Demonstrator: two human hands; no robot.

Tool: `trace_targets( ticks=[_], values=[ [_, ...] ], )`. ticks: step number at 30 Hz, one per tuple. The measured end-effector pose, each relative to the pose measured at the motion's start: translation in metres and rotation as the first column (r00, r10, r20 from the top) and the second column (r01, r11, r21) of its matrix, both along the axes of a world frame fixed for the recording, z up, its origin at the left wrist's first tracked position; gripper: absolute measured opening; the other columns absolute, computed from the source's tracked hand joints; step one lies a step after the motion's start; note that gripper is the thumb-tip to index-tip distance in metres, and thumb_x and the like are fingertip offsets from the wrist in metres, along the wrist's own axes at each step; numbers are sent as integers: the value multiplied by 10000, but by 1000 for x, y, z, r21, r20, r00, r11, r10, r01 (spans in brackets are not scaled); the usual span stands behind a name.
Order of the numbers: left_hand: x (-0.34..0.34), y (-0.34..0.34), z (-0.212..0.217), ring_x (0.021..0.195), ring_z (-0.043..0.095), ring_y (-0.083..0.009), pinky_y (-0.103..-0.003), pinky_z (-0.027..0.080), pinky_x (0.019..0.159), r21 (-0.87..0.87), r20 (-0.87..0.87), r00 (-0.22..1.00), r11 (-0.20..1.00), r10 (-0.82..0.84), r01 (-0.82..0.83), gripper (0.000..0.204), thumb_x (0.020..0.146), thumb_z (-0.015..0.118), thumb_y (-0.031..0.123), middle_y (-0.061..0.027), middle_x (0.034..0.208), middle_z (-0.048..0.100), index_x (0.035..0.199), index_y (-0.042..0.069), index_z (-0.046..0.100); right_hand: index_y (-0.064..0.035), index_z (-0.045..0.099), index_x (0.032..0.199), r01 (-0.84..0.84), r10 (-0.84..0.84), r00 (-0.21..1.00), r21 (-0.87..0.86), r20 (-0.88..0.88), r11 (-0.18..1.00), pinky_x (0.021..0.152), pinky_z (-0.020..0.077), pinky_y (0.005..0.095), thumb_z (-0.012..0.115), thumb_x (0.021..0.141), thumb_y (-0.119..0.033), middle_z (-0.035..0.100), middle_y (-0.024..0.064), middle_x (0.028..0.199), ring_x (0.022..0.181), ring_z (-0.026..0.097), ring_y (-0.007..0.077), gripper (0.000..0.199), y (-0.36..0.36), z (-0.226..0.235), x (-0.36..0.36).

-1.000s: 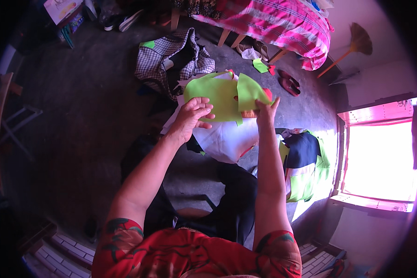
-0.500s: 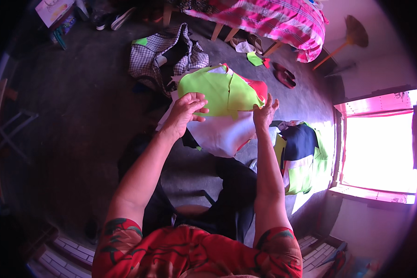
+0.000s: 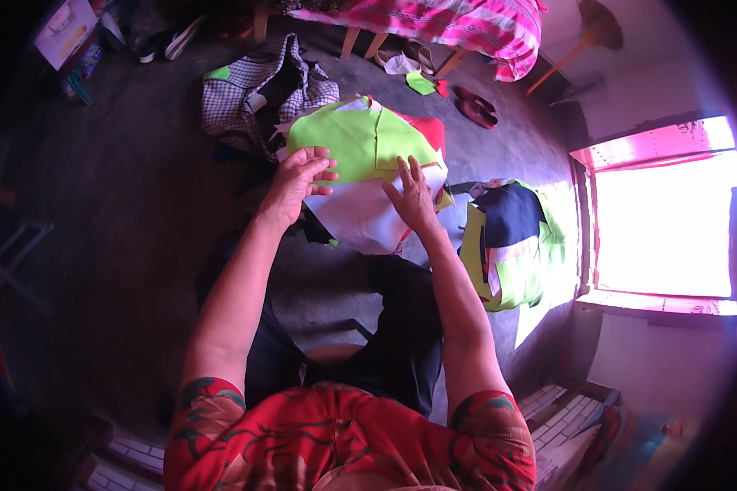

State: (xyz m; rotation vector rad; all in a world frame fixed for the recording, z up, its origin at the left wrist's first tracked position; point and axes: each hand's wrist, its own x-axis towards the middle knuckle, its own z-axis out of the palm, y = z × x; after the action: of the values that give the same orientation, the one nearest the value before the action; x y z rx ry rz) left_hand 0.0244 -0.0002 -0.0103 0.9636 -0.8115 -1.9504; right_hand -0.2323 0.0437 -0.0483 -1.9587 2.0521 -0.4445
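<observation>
Item: bundle of cloth pieces [image 3: 368,176], bright green on top, white below, a red piece at its far right edge; held over the knees in front of the seated person.

Left hand [image 3: 296,182]: at the bundle's left edge, fingers curled over the green piece, grasping it.

Right hand [image 3: 413,195]: laid flat on the bundle's right half, fingers spread and pointing away from the body, pressing, not clenched.

Relation: the bundle lies between and just beyond both hands, its long axis running left to right; both hands touch it.

Nearby: checked cloth [image 3: 258,86] on the floor beyond the bundle; stack of green, navy and white cloth [image 3: 512,241] to the right, near the bright window [image 3: 663,221]; flat white package with a coloured label [image 3: 64,31], far left corner; pink striped bedcover [image 3: 450,23] at the top; red shoes [image 3: 477,106] beside it.
</observation>
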Motion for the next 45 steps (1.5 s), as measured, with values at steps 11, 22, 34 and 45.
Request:
trace_targets(
  ticks=[11, 22, 34, 45],
  values=[
    [6, 0, -8, 855, 626, -178, -295, 526, 678, -33, -19, 1000, 999, -8, 7, 219, 893, 539, 158, -94, 1004, 622, 1088, 59, 528, -67, 480, 1276, 172, -183, 983, -344, 0, 923, 1037, 302, 434, 638, 793, -115, 407, 170, 1362, 1276, 362, 347, 510, 125, 91, -42],
    [2, 2, -8, 882, 619, -174, -301, 525, 697, -27, 59, 997, 998, -52, 53, 259, 899, 541, 168, -85, 1027, 608, 1137, 75, 501, -25, 427, 1306, 697, -769, 631, -359, -103, 621, 981, 379, 432, 645, 812, -316, 472, 245, 1269, 1188, 455, 374, 614, 228, 69, -214],
    [-11, 3, -7, 873, 614, -166, -293, 515, 692, -32, 118, 987, 993, -110, 114, 248, 905, 526, 177, -86, 1020, 607, 1128, 72, 501, -39, 580, 1127, 821, -787, 496, -98, -368, 563, 868, 447, 436, 608, 747, -557, 598, 186, 1108, 1003, 592, 338, 643, 183, 84, -244],
    [-9, 2, -7, 861, 614, -157, -286, 515, 687, -46, 135, 985, 992, -109, 116, 253, 902, 539, 196, -79, 1000, 611, 1121, 74, 508, -48, 625, 909, 835, -872, 458, -255, -170, 488, 777, 459, 461, 504, 857, -335, 636, 235, 874, 869, 610, 389, 316, 192, 71, -258]
  ],
)
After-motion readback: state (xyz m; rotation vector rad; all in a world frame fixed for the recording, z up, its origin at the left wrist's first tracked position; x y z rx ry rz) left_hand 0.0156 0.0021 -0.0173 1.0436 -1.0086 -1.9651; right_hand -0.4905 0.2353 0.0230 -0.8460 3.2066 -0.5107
